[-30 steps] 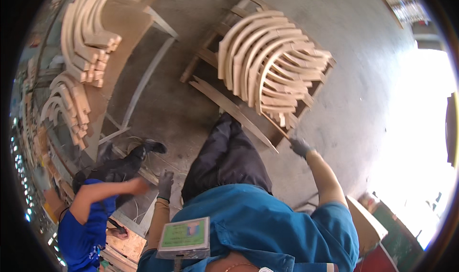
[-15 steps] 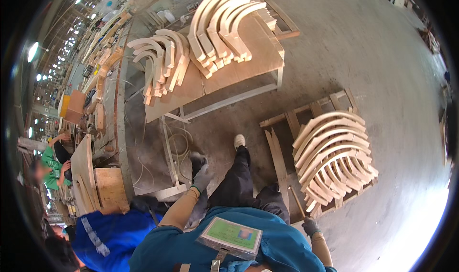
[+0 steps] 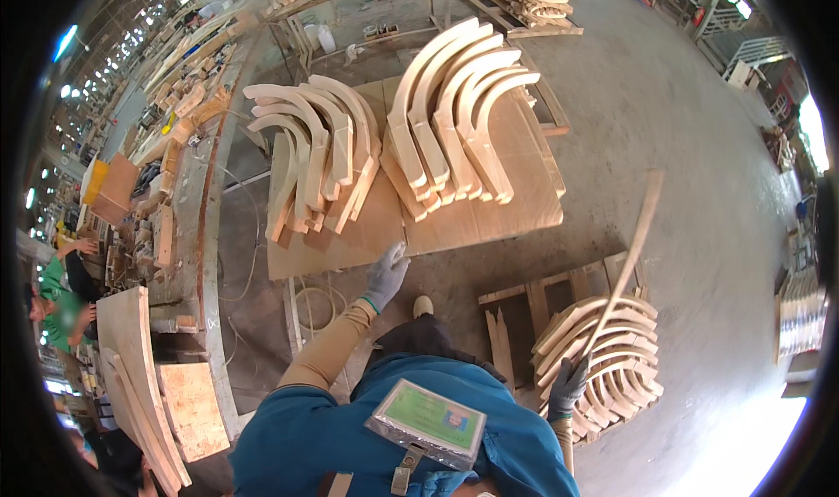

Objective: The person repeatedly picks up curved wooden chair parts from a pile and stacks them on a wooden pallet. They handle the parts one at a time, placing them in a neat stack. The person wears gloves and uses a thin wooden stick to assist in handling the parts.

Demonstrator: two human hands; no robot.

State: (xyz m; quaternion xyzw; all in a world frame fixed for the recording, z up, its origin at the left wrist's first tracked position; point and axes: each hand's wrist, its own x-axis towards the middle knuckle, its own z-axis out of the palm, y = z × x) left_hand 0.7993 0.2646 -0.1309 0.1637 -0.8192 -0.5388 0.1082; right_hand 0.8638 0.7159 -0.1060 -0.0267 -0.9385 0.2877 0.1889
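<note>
- A person in a blue top stands between a low desk (image 3: 524, 213) and a wooden pallet (image 3: 533, 300) on the concrete floor of a woodworking shop, both hands gloved in grey.
- The right hand (image 3: 568, 388) is clenched around the lower end of a long, thin wooden strip (image 3: 629, 252), which rises at a slant from the hand — its upper end up over the floor beside the desk's right edge.
- Just beside that hand, a stack of curved wooden pieces (image 3: 612, 357) lies on the pallet, arcs nested one against the next.
- The left hand (image 3: 386, 274) reaches to the desk's near edge, fingers loosely spread and holding nothing; it appears to touch the board, though the angle makes contact hard to confirm.
- On the desk lie two groups of curved wooden parts — a left pile (image 3: 310, 160) fanned toward the edge and a right pile (image 3: 454, 117) of taller arches set side by side.
- To the left runs a long cluttered workbench (image 3: 188, 191); at its far end another person in a green shirt (image 3: 54, 291) is at work, well apart.
</note>
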